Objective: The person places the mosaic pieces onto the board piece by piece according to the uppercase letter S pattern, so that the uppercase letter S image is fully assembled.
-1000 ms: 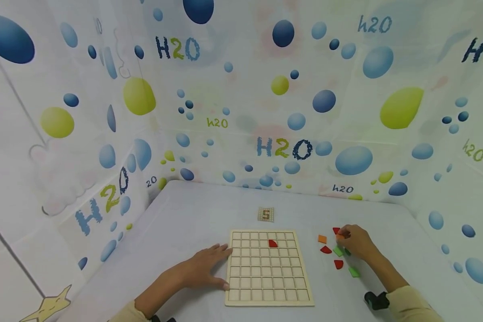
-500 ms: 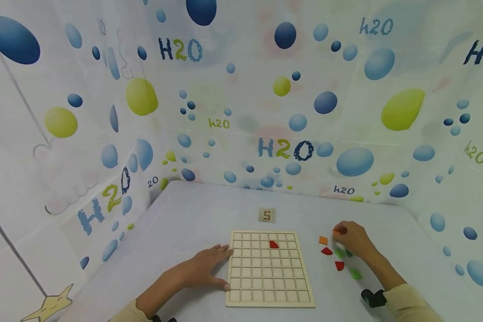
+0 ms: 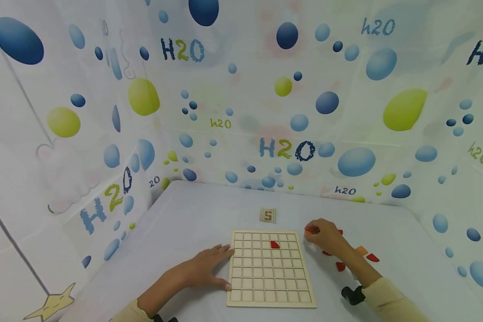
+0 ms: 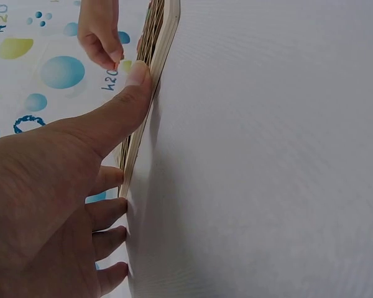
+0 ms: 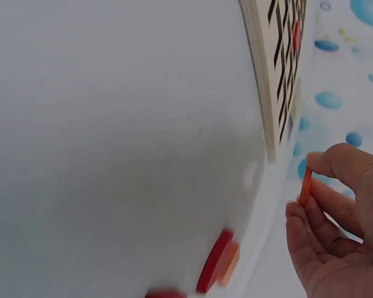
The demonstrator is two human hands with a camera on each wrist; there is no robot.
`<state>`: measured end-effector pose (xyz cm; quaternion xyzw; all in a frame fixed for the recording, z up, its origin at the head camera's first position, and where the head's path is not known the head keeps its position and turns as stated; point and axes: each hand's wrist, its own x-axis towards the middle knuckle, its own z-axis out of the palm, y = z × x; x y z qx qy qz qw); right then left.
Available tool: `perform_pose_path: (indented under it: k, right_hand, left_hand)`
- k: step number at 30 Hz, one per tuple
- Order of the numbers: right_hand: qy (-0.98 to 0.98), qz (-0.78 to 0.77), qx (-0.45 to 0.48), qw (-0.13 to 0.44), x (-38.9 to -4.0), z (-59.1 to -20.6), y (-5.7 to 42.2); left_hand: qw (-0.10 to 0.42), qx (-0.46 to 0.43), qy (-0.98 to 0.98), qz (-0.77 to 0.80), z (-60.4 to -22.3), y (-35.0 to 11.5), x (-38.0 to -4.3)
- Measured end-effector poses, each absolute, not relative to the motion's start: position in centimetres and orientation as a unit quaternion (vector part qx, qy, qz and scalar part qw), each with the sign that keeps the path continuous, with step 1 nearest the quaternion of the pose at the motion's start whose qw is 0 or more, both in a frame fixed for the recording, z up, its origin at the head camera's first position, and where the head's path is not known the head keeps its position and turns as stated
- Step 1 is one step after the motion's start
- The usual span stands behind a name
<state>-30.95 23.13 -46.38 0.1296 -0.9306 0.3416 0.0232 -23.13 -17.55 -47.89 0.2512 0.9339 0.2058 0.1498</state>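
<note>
As right hand [image 3: 324, 235] pinches orange piece [image 5: 306, 185], thin edge running thumb to finger, left hand [image 3: 202, 269] spread

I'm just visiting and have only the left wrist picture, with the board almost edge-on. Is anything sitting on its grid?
Observer: Yes. The head view shows one red piece on the board, in the second row from the far edge.
Visitor: Is the orange bit at the other hand's fingertips over the board?
Observer: No. In the head view, the right hand holds that orange piece just to the right of the board.
Visitor: And past the board's far side?
Observer: A small card lies there, with a mark like a 5.
</note>
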Motion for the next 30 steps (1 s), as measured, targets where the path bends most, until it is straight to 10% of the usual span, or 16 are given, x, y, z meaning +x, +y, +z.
perform_pose_path:
  k: [30]
  right_hand:
    - [-0.900,0.303,0.313,-0.006,-30.2,-47.1,12.4]
  left_hand:
    - [0.142,0.252,0.938,0.190,-48.3,-17.5,-23.3]
